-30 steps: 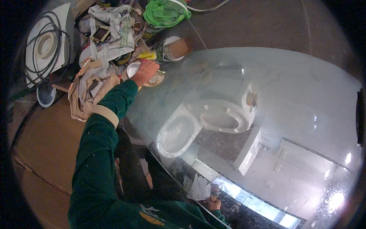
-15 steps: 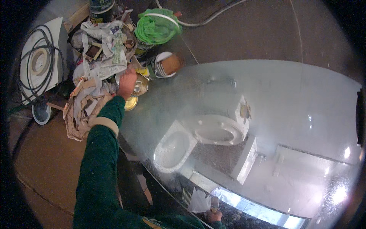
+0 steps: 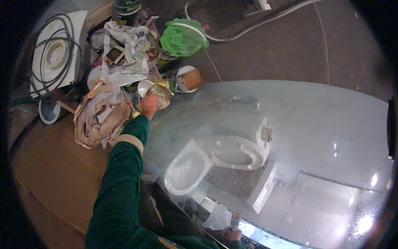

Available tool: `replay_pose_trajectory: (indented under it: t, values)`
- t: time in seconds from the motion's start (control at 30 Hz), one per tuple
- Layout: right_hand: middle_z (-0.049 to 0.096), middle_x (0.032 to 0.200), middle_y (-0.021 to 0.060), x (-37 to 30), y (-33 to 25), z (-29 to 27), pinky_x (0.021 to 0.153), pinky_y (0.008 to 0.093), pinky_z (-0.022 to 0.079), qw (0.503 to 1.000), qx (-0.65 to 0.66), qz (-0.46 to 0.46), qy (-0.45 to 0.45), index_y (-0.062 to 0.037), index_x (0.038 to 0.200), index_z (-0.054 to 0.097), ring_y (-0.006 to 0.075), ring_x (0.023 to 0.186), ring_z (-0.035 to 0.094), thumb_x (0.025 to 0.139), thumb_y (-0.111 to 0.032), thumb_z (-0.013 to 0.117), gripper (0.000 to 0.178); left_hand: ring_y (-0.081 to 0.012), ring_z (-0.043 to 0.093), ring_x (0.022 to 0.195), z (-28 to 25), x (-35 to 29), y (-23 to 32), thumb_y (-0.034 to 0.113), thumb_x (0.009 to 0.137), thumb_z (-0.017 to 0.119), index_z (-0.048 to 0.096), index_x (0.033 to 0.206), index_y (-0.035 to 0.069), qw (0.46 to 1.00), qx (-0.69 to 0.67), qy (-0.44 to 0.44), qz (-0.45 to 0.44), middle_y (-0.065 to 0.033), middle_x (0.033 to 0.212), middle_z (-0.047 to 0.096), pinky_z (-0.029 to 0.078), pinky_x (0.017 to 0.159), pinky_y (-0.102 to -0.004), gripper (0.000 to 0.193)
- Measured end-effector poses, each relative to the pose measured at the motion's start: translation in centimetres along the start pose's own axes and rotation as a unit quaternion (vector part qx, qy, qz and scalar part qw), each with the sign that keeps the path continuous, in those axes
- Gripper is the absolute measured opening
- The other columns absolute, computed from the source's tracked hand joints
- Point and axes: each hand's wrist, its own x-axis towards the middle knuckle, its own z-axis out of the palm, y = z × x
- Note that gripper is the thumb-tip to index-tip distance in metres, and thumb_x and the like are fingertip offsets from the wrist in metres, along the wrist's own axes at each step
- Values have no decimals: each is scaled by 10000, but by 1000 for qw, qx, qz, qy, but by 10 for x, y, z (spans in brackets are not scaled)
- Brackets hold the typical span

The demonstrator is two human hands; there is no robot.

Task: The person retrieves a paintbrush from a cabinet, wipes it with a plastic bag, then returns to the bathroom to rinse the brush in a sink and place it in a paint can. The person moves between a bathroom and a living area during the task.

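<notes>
My left hand [image 3: 149, 106] reaches into a heap of tins and paper, its fingers curled at a round, beige-smeared container [image 3: 163, 96] with a pale rim. What lies between the fingertips is hidden. A roll of pale tape [image 3: 129, 141] rings my green left sleeve. My right hand [image 3: 235, 235] shows low in the view, closed around a small upright thing too blurred to name, beside a whitish plastic sheet [image 3: 218, 218]. Just past the left hand, a white tub [image 3: 182, 72] holds a flat brown block or brush head [image 3: 193, 79].
A large glossy, hazy panel [image 3: 315, 120] fills the right side; a toilet [image 3: 238, 151] and a basin [image 3: 186, 170] appear in it, mirrored or seen through. Crumpled brown paper [image 3: 101, 116], a green bag on a bucket [image 3: 182, 38], coiled black cable [image 3: 70, 70] and a pale hose [image 3: 257, 27] lie around.
The whole view has shifted, so most things sit slightly lower and further right. My left hand has drawn a little nearer, out of the papers to the round container.
</notes>
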Motion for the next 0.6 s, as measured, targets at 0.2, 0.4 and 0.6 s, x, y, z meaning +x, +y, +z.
replay_pose_trajectory:
  t: [0.2,0.4,0.6]
  values:
    - [707,733,89,17,-53,-9,582,374,514,997,-24,-65,19,-17,809,717,215,656,674,768,-240,753,229,-385,680,788,-41,-29,-7,164,754,677,681,824,4,998,-57,33,-4,-230,823,672,549,711,-469,176]
    - [624,745,126,42,-73,-17,601,383,578,938,318,-111,-82,46,812,584,251,656,663,770,73,686,114,-373,675,799,-154,-70,-3,216,756,722,688,909,-2,924,-279,165,-205,-231,859,684,533,724,-430,269]
    - [669,723,84,102,-91,-11,618,383,507,947,164,-272,-48,-4,816,636,202,686,644,843,-282,683,284,-182,663,711,-306,-200,-2,170,784,732,695,951,-1,754,-416,455,-224,-100,798,701,514,661,-306,242]
